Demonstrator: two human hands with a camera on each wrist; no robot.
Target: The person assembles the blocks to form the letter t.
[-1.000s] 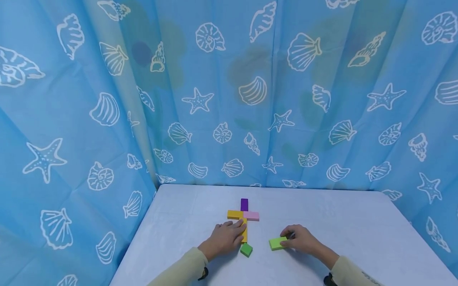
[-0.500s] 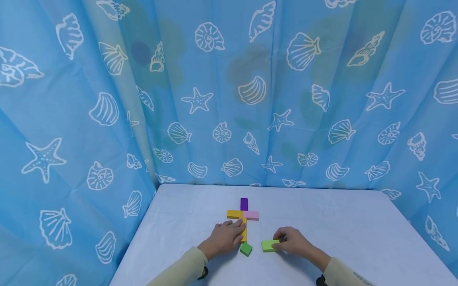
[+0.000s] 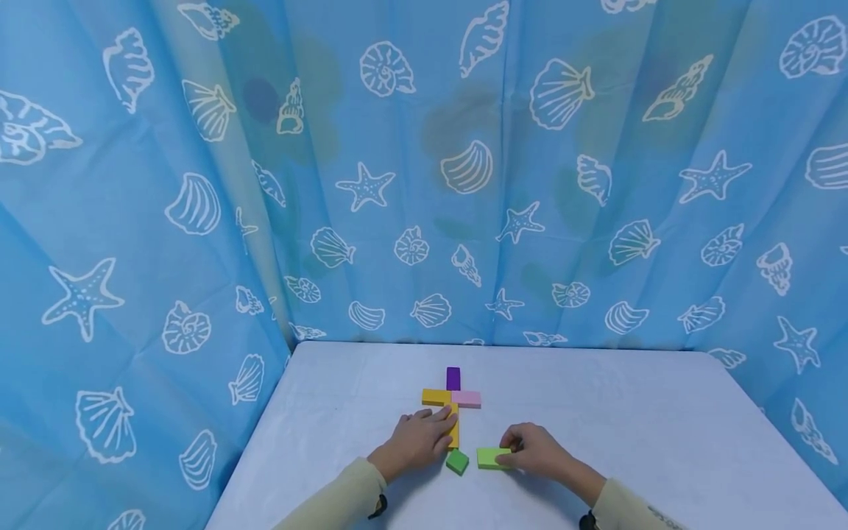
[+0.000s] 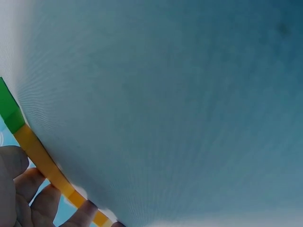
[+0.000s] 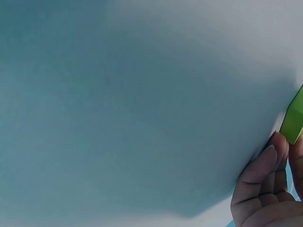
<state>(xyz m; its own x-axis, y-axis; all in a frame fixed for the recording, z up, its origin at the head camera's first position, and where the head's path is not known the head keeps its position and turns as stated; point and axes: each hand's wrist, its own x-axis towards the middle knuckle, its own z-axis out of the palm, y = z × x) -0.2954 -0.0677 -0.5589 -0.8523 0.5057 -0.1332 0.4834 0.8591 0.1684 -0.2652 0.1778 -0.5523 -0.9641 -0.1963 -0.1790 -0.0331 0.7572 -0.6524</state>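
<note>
Between its thumb and fingers my right hand [image 3: 538, 450] pinches the right end of a lime-green rectangular block [image 3: 487, 458], low over or on the table. My left hand [image 3: 414, 442] rests its fingers on an upright-running yellow-orange block [image 3: 454, 428], covering part of it. A small green block [image 3: 457, 462], turned slightly askew, lies at that block's near end, left of the lime one with a gap between. Beyond the left fingertips, another yellow-orange block [image 3: 435, 397] and a pink block [image 3: 467, 400] lie side by side. A purple block [image 3: 453, 378] tops this cross-like layout.
The blocks lie on a white-covered table [image 3: 596, 397]. Behind it and along the left hangs a blue curtain [image 3: 424, 221] with white shell and starfish prints. Both forearms reach in from the near edge.
My right hand has slid left with the lime-green block, bringing it nearer the small green block. The left hand and the other blocks stay put.
</note>
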